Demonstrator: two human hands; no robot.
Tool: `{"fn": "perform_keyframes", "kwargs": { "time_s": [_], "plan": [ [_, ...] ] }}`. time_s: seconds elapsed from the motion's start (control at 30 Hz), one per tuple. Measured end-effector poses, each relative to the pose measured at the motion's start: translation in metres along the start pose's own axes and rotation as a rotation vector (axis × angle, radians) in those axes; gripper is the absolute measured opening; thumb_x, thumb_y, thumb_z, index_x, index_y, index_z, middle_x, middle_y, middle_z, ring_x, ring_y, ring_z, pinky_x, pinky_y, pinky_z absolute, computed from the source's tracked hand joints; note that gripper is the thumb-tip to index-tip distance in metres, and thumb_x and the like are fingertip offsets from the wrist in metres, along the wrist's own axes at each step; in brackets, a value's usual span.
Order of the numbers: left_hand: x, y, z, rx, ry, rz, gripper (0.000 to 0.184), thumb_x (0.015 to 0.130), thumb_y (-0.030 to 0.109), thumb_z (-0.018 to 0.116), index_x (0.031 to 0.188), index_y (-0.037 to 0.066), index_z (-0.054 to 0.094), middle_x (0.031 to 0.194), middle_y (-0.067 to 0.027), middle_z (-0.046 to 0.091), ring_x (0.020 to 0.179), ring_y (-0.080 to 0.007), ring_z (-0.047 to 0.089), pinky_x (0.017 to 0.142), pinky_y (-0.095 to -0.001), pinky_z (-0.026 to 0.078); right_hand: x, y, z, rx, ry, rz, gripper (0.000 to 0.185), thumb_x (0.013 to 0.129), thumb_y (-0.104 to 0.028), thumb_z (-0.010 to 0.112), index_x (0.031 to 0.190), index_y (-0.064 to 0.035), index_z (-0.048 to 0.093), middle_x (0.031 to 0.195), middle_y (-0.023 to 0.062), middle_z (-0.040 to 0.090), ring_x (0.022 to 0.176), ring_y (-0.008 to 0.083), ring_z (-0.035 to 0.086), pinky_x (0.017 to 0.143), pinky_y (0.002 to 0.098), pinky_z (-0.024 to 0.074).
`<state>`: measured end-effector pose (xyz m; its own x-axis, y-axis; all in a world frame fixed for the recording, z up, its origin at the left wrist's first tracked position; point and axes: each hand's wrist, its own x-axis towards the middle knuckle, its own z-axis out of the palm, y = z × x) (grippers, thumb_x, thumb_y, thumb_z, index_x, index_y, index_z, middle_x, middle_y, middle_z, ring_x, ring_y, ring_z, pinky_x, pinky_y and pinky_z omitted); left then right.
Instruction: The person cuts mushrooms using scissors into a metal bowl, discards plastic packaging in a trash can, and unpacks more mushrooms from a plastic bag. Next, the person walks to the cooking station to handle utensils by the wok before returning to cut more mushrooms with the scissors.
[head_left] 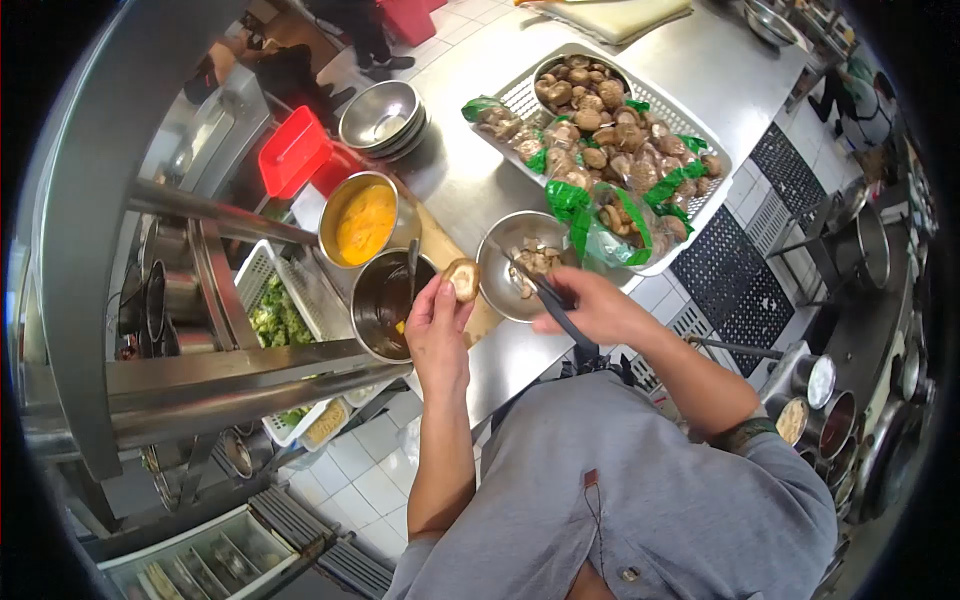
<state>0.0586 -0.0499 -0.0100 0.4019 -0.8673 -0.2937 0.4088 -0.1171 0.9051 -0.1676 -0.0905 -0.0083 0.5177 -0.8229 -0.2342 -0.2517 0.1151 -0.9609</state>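
Observation:
My left hand [438,335] pinches a shiitake mushroom [462,280] between thumb and fingers, its pale underside turned up. My right hand [600,310] is closed around a black-handled cutting tool [566,318] with a narrow metal tip; whether it is a knife or scissors I cannot tell. That tip points over a steel bowl [492,290] holding pale mushroom pieces [538,260]. Left of the mushroom stands a steel pot [368,325] with dark residue and a spoon [413,262] in it. Beyond the bowl, bagged mushrooms [640,165] with green-edged plastic fill a white basket [712,205].
Another steel pot [330,225] holds yellow-orange liquid. Stacked steel bowls [385,118] and a red container [292,155] stand behind it. A metal rack [230,375] rises at left, with broccoli [270,315] in a basket beyond. Other people are in the background.

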Motion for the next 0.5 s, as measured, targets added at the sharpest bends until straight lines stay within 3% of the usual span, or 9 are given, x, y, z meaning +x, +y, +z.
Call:
{"fn": "perform_keyframes", "kwargs": {
  "time_s": [0.1,0.23,0.33,0.5],
  "plan": [
    [-0.005,0.011,0.013,-0.029,0.022,0.035,0.036,0.101,0.017,0.061,0.129,-0.005,0.057,0.120,-0.0127,0.065,0.106,-0.0183,0.066,0.093,-0.0332,0.056,-0.021,0.007,-0.001,-0.060,-0.208,0.112,0.054,0.079,-0.037,0.086,0.109,-0.0016,0.059,0.088,0.0003,0.058,0.077,0.0112,0.054,0.069,0.0267,0.0462],
    [-0.014,0.018,0.032,0.014,-0.023,0.035,0.034,0.101,0.016,0.062,0.126,-0.006,0.059,0.118,-0.0131,0.067,0.105,-0.0189,0.066,0.093,-0.0342,0.057,-0.025,0.004,-0.006,0.016,-0.270,0.130,0.055,0.077,-0.039,0.086,0.108,-0.0027,0.059,0.088,0.0010,0.056,0.080,0.0116,0.054,0.072,0.0288,0.0466],
    [-0.021,0.019,0.047,0.065,-0.051,0.023,0.030,0.101,0.014,0.061,0.124,-0.004,0.060,0.116,-0.0110,0.068,0.101,-0.0171,0.067,0.088,-0.0298,0.056,-0.025,0.003,-0.013,-0.012,-0.195,0.053,0.057,0.077,-0.052,0.083,0.089,-0.0042,0.056,0.078,0.0032,0.054,0.073,0.0163,0.052,0.066,0.0328,0.0435],
    [-0.023,0.019,0.066,0.091,-0.082,0.048,0.029,0.100,0.013,0.062,0.122,-0.005,0.061,0.112,-0.0106,0.069,0.099,-0.0160,0.067,0.086,-0.0292,0.057,-0.035,-0.001,-0.026,-0.009,-0.102,0.068,0.055,0.077,-0.052,0.083,0.084,-0.0045,0.057,0.071,0.0014,0.054,0.067,0.0136,0.051,0.060,0.0322,0.0415]
  ]
}}
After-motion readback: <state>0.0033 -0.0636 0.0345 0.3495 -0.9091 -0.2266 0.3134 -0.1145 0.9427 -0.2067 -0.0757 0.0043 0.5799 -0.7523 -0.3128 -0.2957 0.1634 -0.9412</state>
